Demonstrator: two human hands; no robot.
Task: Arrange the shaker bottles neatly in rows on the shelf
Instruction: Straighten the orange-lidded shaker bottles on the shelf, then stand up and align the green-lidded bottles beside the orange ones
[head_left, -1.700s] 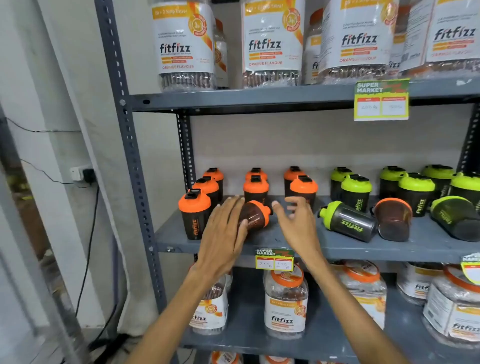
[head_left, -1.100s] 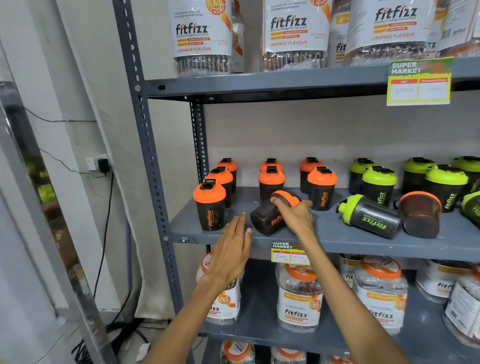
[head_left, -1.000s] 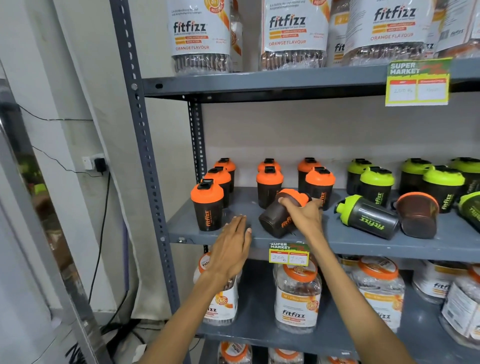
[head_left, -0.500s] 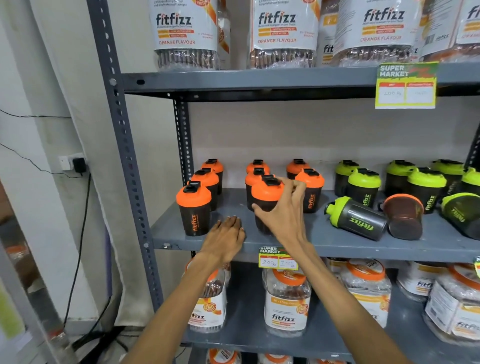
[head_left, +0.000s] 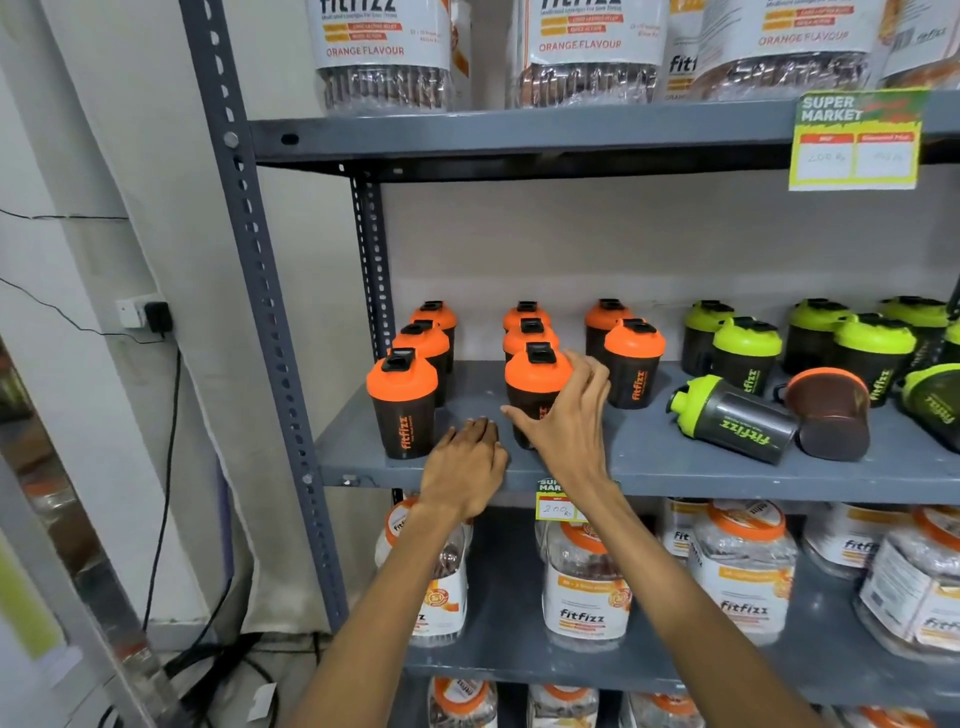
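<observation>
Step in hand: standing the orange-lidded black plastic shaker bottle (head_left: 535, 395) upright, middle row, near edge of grey metal shelf (head_left: 649, 467). Right hand (head_left: 566, 421) fingers loosely spread around it; left hand (head_left: 465, 465) flat, holding nothing. Next, likely: righting the toppled green-lidded grey shaker (head_left: 732, 423), right.

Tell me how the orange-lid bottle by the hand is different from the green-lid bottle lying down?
The orange-lid bottle has an orange cap; the green-lid bottle has a lime green one. The orange-lid bottle stands upright, while the green-lid bottle lies on its side. The right hand is at the orange-lid bottle; nothing touches the green-lid bottle. Both have dark bodies, say fitfizz, and sit on the same shelf.
</observation>
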